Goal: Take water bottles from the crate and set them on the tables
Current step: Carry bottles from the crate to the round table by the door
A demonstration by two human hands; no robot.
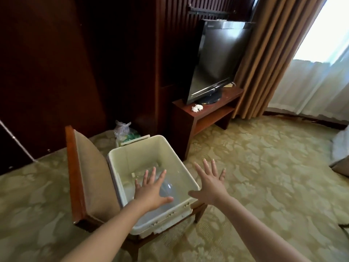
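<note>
A white plastic crate rests on the seat of a wooden chair in the lower middle of the head view. A clear water bottle lies on the crate's floor, partly hidden by my left hand, which hovers over the crate with fingers spread and holds nothing. Just right of the crate's near corner, my right hand is open too, palm down above the carpet. A low wooden TV table stands behind the crate to the right.
A flat TV and a crumpled white tissue sit on the low table. A plastic bag lies on the floor behind the crate. Dark wood panels fill the back wall; brown curtains hang at right. Patterned carpet spreads to the right.
</note>
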